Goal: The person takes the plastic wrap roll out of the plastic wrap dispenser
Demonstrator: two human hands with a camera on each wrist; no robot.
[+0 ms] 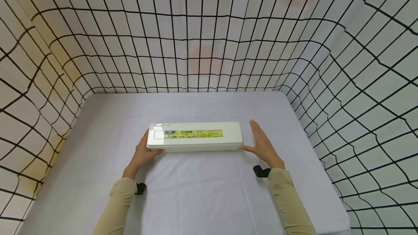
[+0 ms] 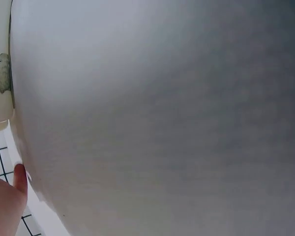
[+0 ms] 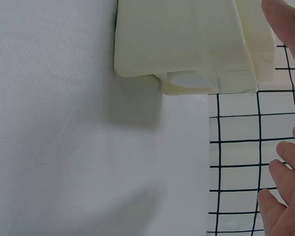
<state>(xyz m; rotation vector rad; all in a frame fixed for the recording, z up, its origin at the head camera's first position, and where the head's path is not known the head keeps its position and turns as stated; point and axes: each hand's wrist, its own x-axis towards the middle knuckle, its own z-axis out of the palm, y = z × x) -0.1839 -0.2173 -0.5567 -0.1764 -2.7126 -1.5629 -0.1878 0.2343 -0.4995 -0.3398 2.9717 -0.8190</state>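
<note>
The long white box (image 1: 195,136) lies flat on the bench (image 1: 196,198), between both hands. The left hand (image 1: 143,153) grips its left end, thumb curled under the front edge. The right hand (image 1: 262,146) stands open just beside the right end, fingers (image 1: 256,130) straight, thumb tip touching the corner. The step looks like taking hold; next the right fingers would need to close in on that end.

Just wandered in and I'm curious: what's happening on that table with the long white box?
A person is handling a long white box with a yellow-green label, lying flat on a table covered with a white cloth. The left hand holds the box's left end, thumb against its front edge. The right hand is open with straight fingers beside the right end, thumb at the corner. Grid-patterned cloth walls surround the table.
</note>
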